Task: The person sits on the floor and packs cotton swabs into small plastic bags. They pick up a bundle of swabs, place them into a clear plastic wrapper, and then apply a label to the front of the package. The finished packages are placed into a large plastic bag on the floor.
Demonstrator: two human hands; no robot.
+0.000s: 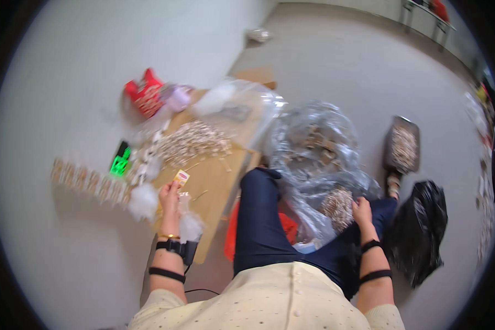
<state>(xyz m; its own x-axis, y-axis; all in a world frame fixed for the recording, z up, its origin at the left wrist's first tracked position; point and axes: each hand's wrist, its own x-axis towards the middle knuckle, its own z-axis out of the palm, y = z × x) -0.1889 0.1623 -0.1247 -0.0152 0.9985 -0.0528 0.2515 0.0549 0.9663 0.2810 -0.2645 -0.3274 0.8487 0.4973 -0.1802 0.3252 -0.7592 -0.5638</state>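
Note:
My left hand (169, 197) is closed on a small yellow-and-white packet (182, 177), held up over the near left part of a wooden table (212, 192). A heap of small pale stick-like pieces (195, 144) lies on the table beyond it. My right hand (361, 211) is closed above my right leg, right beside a heap of similar pale pieces (337, 208) in a large clear plastic bag (313, 190). Whatever its fingers hold is too small or blurred to make out.
A red bag (146, 94), a green-lit display (121, 160) and a row of small packs (88, 180) line the table's left side. Right of my legs stand a grey tray of pale pieces (404, 147) and a black plastic bag (421, 231). An orange-red bag (232, 234) lies under the table edge.

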